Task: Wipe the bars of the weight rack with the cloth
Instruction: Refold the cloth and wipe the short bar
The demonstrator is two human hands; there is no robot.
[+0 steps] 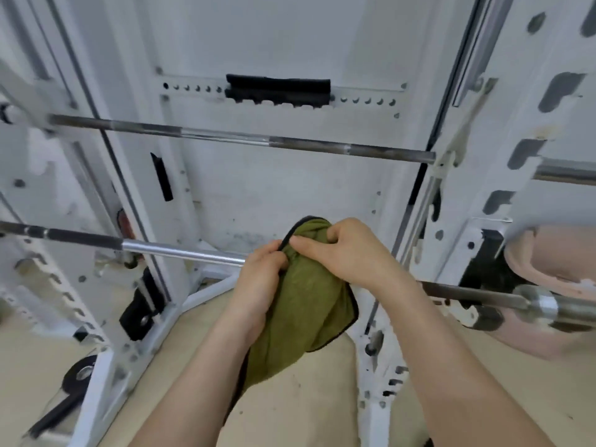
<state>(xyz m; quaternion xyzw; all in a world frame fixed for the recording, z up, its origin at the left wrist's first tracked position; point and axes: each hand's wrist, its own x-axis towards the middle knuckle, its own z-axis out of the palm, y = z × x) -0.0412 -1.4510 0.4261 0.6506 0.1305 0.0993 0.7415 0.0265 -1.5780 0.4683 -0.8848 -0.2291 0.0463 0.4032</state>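
An olive-green cloth with a black hem is draped over the near steel barbell at mid-frame. My left hand grips the cloth's left side, fingers curled into the fabric. My right hand grips the bunched top of the cloth, thumb pointing left along the hem. The cloth hides the bar's middle section; the bar reappears at the right. A second, higher bar crosses the white rack behind, untouched.
White rack uprights with slotted holes stand left and right. A pink weight plate sits on the near bar's right sleeve. A black pad is fixed to the back panel. Beige floor lies below.
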